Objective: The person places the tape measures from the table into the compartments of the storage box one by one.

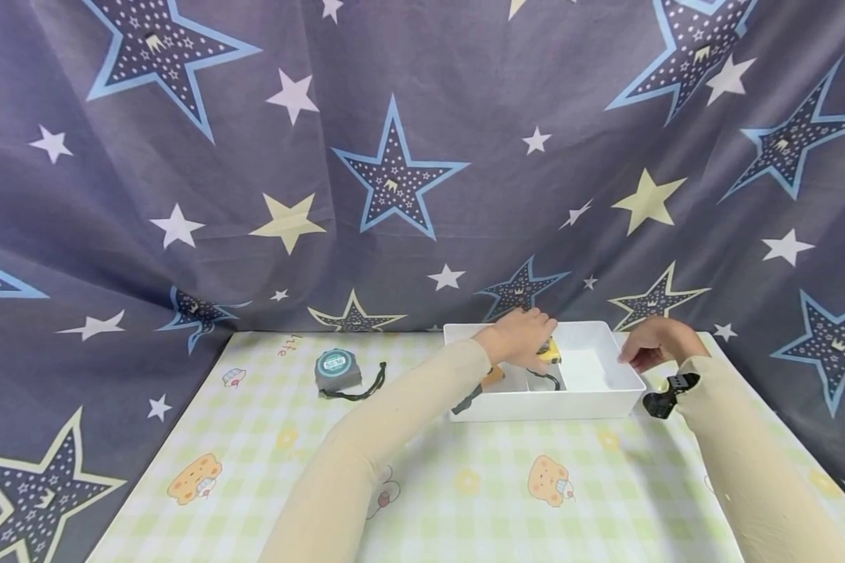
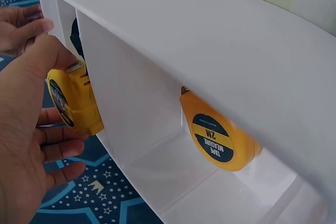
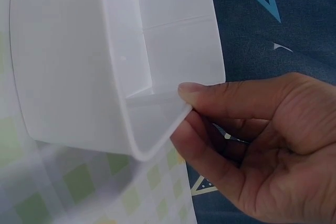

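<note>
On the table [image 1: 465, 500], covered with a pale green checked cloth with bear prints, a white divided tray [image 1: 605, 395] sits at about 1 o'clock from the table's middle, close to the star-patterned backdrop [image 1: 394, 156]. The left hand [image 1: 521, 335] reaches over the tray's far left part, and its thumb and fingers are curled round a yellow tape measure [image 2: 73, 100], holding it at the tray's rim beside an inner divider; in the head view that tape measure shows as a yellow spot just at 3 o'clock of the hand. A second yellow tape measure [image 2: 218, 140], labelled 2M, lies inside a neighbouring compartment and leans against the divider wall. The right hand [image 3: 252, 140] is at the tray's right edge, at 3 o'clock from the left hand: the right wrist view shows its thumb on top of the rim at a corner and its curled fingers beneath, pinching the tray wall. A grey tape measure [image 1: 336, 369] with a green face and a dark wrist loop lies on the table well apart from the tray, at 9 o'clock of it. Both forearms wear beige sleeves [image 1: 366, 461], and a dark strap device [image 1: 665, 395] sits at the right wrist.
</note>
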`<state>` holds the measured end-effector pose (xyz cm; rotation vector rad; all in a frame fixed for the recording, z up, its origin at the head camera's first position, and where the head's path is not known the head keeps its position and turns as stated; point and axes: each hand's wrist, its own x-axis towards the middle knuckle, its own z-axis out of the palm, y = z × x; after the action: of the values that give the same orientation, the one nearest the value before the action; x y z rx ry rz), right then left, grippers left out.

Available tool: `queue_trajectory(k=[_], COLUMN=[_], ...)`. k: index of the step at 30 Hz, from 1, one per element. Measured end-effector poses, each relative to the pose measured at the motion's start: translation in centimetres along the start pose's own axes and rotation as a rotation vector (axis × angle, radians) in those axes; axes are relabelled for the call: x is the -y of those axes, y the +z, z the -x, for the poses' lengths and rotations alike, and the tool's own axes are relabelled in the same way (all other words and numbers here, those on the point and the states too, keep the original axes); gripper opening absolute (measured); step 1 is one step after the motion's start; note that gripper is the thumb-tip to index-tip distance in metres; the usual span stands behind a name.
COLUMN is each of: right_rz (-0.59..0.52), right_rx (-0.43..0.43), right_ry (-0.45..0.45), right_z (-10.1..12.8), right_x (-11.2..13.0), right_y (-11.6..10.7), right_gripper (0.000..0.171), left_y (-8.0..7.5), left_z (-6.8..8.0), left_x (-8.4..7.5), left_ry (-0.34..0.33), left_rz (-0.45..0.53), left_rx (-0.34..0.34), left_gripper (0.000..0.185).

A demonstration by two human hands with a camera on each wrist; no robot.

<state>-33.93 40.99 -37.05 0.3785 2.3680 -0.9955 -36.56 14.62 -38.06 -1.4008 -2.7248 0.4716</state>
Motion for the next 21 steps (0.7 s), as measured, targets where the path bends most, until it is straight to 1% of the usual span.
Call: queue_trajectory(k=[7,16,21], right_rz=[-0.003,0.003,0.000], right_rx=[0.002,0.022,0.018], right_ry=[0.008,0.012,0.026], right_z=[-0.14,-0.06,-0.01], right_x=[0.08,0.11,0.26], right_y=[0.00,-0.20,-0.13], right_gripper=[0.012,0.008,0.009], left_y=[0.17,0.06,-0.14], left_z=[0.42,0.33,0.36], left_x=[0.17,0.23,0.14], left_ry=[0.015,0.006,0.000], left_rz=[-0.002,0.011,0.018], left_rx=[0.001,0.035,0.060], left_gripper=[0.081,0.084,0.085])
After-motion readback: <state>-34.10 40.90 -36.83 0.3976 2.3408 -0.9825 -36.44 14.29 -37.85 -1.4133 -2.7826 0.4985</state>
